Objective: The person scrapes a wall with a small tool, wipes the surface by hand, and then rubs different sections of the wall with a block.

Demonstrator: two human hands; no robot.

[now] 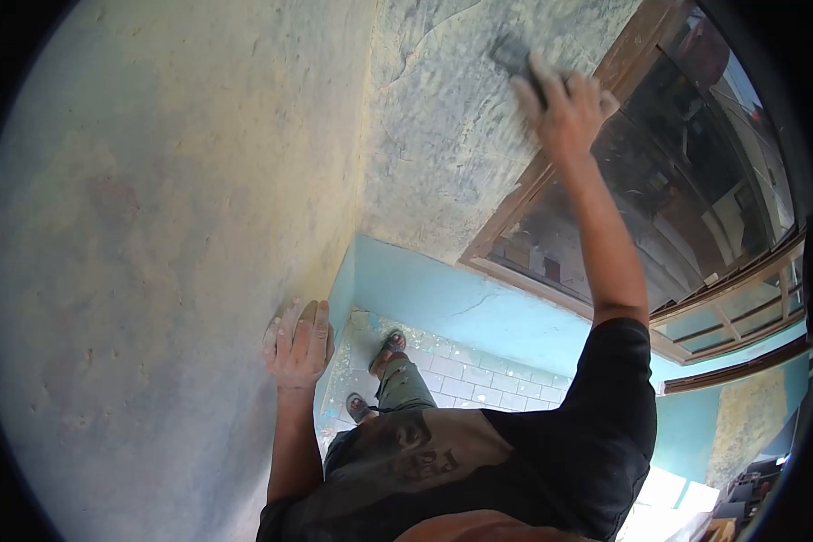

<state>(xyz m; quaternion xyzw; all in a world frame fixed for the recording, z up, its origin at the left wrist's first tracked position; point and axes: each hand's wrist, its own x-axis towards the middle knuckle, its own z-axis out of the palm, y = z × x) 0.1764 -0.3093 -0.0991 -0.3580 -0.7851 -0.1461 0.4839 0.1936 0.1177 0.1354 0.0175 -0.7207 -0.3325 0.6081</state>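
Note:
Up at the patchy grey-yellow wall section point(452, 117) beside the window, my right hand point(569, 108) is closed on a dark, flat sanding block point(512, 56), blurred by motion. The block lies against the wall surface, and the fingers partly hide it. Lower down, my left hand point(300, 348) rests with its fingers stretched out against the left wall point(181, 226), near the corner. Pale dust coats its fingers, and nothing is held in it.
A brown wooden window frame point(515, 203) with dark glass point(641, 172) runs along the right. Below is a light blue wall band point(452, 280). My sandalled feet stand on a floor of pale tiles point(461, 370) with light specks. Assorted items point(750, 492) sit at the lower right.

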